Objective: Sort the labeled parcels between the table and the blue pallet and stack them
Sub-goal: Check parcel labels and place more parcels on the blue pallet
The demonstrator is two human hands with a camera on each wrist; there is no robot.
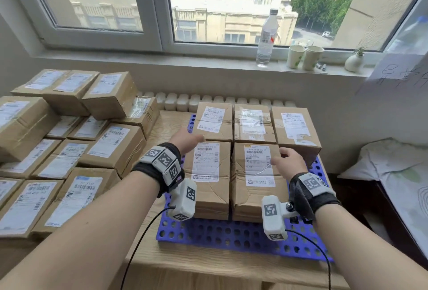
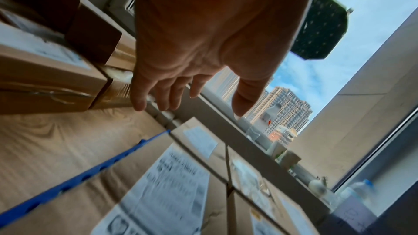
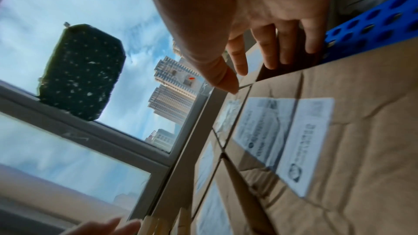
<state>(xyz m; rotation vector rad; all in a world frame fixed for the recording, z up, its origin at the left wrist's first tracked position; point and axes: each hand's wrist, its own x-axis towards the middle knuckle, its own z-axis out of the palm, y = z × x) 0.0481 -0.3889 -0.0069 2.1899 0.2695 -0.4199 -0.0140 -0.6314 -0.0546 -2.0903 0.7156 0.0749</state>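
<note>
A blue perforated pallet (image 1: 231,236) lies on the wooden table (image 1: 208,271). On it stand five labeled cardboard parcels: three in the back row (image 1: 252,125) and two in front, the left one (image 1: 208,197) and the right one (image 1: 252,197). My left hand (image 1: 187,140) hovers open over the far left corner of the front left parcel and holds nothing; in the left wrist view the left hand (image 2: 181,92) has its fingers spread. My right hand (image 1: 286,160) is at the right edge of the front right parcel (image 3: 339,131), empty, with relaxed fingers (image 3: 269,51).
A large pile of labeled parcels (image 1: 69,150) covers the table left of the pallet, stacked higher at the back. A water bottle (image 1: 266,37), two paper cups (image 1: 303,56) and a small vase (image 1: 353,61) stand on the windowsill. A bed with a pillow (image 1: 393,169) lies to the right.
</note>
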